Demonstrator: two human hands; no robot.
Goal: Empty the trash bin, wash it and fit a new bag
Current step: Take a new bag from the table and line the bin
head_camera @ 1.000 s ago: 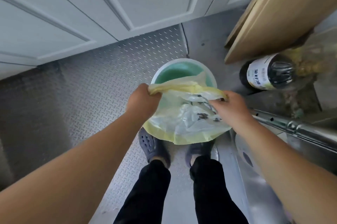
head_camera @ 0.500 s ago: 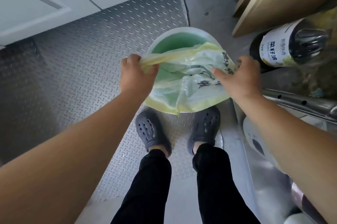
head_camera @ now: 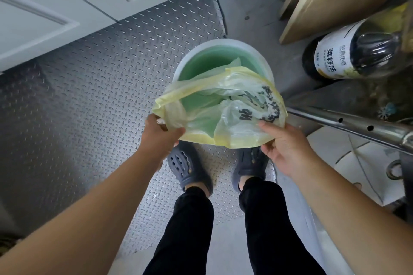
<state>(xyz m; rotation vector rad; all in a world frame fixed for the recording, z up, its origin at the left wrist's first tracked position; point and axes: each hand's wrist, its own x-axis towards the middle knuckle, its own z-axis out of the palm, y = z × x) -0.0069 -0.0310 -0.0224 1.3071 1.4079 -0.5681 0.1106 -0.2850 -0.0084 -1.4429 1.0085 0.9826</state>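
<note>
Hands, left (head_camera: pixel 162 135) and right (head_camera: pixel 285 147), each pinching the yellow bag (head_camera: pixel 223 104) mouth: spread wide, stretch evenly over the bin (head_camera: pixel 266 66) rim, far edge first.

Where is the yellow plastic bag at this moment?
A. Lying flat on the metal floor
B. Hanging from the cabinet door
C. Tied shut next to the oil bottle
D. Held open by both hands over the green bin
D: the left hand and right hand each grip an edge of the yellow plastic bag, spread above the green bin.
</note>
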